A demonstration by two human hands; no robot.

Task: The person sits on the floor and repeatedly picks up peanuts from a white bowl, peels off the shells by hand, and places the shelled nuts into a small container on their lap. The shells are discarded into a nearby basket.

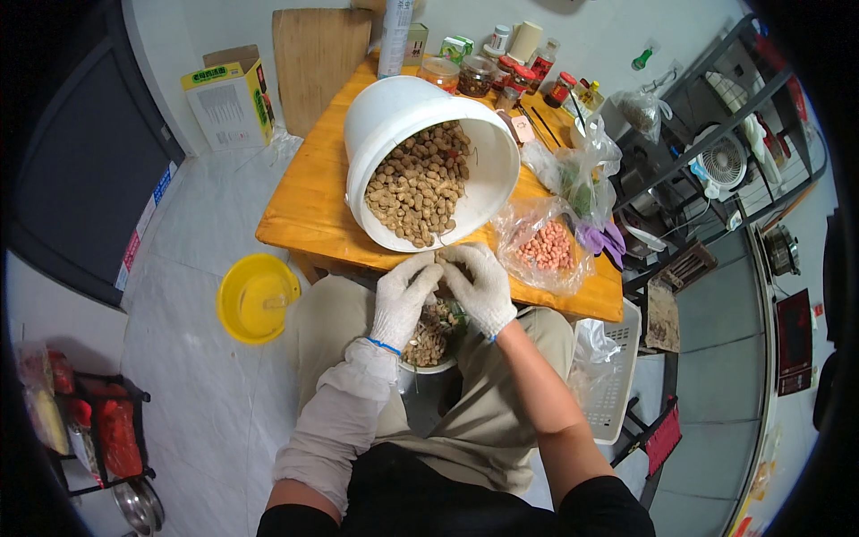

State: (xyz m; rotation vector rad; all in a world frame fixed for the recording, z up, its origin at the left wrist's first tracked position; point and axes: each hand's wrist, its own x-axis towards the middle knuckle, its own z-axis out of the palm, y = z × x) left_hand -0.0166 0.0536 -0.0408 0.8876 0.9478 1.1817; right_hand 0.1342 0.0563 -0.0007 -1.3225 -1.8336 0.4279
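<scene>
My left hand [405, 295] and my right hand [482, 287], both in white knitted gloves, meet fingertip to fingertip at the table's front edge. Pinched between them is a small brown peanut pod [439, 257], mostly hidden by the fingers. Just beyond, a white plastic bucket [396, 101] lies tipped on its side, its mouth towards me, with many unshelled peanuts [416, 194] inside. Right of my hands, pink shelled peanut kernels [547, 247] rest on a clear plastic bag [510, 218]. Below my hands, between my knees, a container holds broken peanut shells [429, 342], partly covered by the gloves.
The wooden table [309, 208] carries jars [478, 75] and bottles at its back, plus a bag of greens [584, 181] and purple gloves [604, 241] at right. A yellow basin [231, 295] stands on the floor at left. A white plastic basket [614, 403] sits at right.
</scene>
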